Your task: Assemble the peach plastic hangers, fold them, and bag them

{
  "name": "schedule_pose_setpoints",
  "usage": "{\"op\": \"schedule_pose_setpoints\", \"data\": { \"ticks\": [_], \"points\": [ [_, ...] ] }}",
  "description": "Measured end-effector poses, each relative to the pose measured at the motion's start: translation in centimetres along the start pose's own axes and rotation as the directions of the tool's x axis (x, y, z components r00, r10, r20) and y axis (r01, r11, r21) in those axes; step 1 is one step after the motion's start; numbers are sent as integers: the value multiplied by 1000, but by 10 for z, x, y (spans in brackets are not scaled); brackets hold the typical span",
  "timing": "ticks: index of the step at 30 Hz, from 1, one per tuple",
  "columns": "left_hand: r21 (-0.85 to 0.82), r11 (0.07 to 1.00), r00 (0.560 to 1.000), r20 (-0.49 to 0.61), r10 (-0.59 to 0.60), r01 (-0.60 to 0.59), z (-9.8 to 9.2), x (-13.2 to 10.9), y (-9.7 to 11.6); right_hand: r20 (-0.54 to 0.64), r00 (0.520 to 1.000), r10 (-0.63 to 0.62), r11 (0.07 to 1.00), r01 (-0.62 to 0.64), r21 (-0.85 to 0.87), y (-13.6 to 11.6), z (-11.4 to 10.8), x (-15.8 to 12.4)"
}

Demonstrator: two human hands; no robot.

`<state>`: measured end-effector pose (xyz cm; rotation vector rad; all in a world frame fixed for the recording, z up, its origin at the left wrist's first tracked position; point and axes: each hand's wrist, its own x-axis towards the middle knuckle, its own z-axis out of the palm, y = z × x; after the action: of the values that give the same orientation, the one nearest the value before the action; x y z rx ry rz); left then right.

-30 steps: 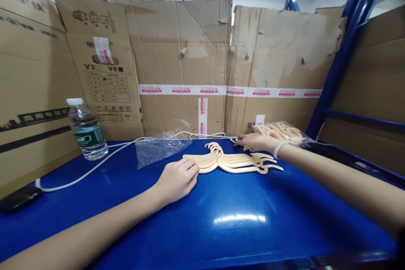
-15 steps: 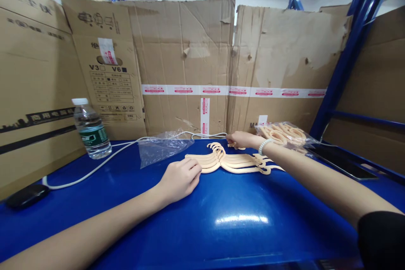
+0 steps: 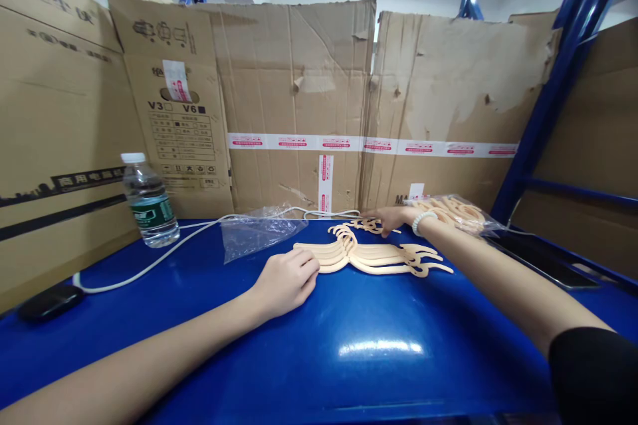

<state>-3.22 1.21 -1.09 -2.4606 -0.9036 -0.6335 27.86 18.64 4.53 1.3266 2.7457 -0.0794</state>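
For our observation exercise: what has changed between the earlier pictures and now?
The right hand has moved left behind the beige hangers; it is now more spread, and more of the small beige pieces shows. Whether it let any go is unclear. More of the black sleeve shows. The left hand stays at the hangers' left end; the bottle stands unmoved.

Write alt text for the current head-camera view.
A person's left hand rests at the left end of overlapping beige hangers on a blue table; the right hand is at more beige pieces behind them. A clear bottle stands at left, cardboard along the back.
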Motion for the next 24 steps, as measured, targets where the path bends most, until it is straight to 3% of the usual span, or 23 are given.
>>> {"op": "schedule_pose_setpoints", "data": {
  "ticks": [6, 13, 24],
  "points": [
    [-2, 1000, 1000, -1, -5, 5, 0, 0, 0, 75, 997, 12, 999, -8, -53, -8, 4, 9],
    [-6, 1000, 1000, 1, -11, 11, 0, 0, -1, 7, 995, -100, 985, 100, -139, -24, 10, 10],
    [-17, 1000, 1000, 1, -11, 11, 1, 0, -1, 5, 999, -44, 981, 44, -188, -23, 11, 5]
  ]
}}
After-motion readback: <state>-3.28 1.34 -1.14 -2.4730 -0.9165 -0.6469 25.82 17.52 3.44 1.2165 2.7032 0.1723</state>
